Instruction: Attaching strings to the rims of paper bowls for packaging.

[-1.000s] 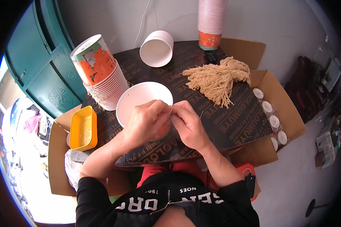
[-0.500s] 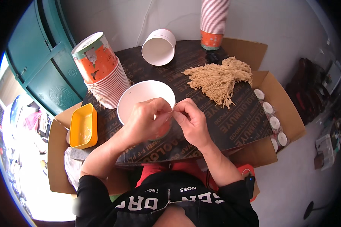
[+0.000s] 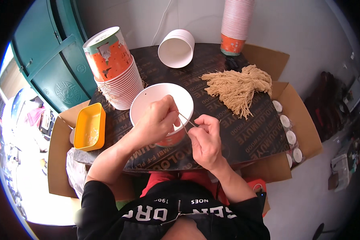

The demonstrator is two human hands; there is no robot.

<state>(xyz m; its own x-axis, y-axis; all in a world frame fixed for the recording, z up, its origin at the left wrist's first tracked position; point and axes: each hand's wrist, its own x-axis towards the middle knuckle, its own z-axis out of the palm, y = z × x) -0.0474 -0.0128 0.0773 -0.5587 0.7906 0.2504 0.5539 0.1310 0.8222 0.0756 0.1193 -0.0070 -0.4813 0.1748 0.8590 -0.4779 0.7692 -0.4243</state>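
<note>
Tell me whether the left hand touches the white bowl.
Touching. The head view shows the left hand lying over the white bowl, its fingers on the near rim, no gap visible.

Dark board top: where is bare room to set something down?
Free: the strip between the lying white cup and string bundle, and the stretch right of the right hand below that bundle. Crowded: left side, where the cup stack, bowl and left hand sit.
</note>
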